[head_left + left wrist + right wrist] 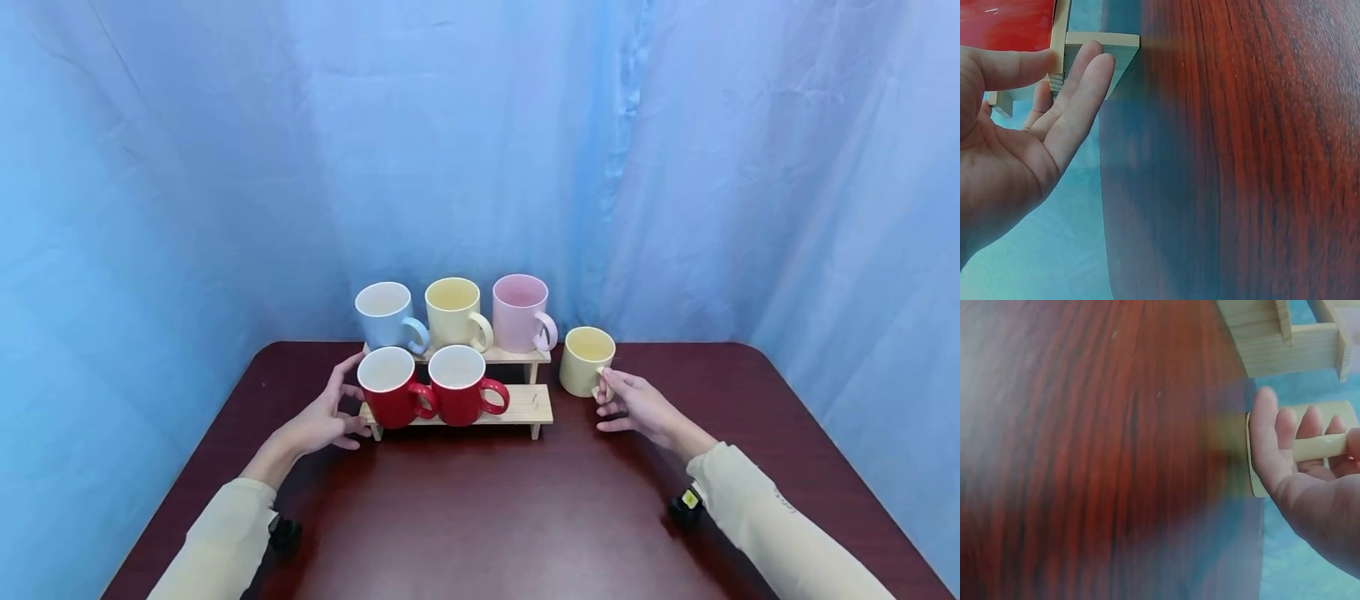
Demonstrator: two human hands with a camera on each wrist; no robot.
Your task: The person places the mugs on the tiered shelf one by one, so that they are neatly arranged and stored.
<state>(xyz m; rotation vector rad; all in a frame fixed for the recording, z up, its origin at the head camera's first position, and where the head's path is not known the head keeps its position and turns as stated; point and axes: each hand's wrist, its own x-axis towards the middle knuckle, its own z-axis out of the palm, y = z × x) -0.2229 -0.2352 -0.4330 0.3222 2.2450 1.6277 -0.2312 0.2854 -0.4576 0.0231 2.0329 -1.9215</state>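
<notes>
My right hand (633, 404) pinches the handle of a pale yellow mug (583, 367), upright just right of the wooden rack (536, 404). In the right wrist view its fingers (1266, 419) lie around the handle (1319, 447) and partly cover the mug. At the rack's left end is my left hand (326, 421), fingers spread and fairly straight, touching the rack's edge. Beside that hand, two red mugs (388, 396) (457, 392) stand on the lower step. A blue mug (381, 321), another yellow mug (450, 317) and a pink mug (517, 321) stand on the upper step.
The dark red-brown table (465, 517) carries the rack near its back edge. Blue curtains (480, 150) hang behind and at both sides. The lower step's right end shows bare wood.
</notes>
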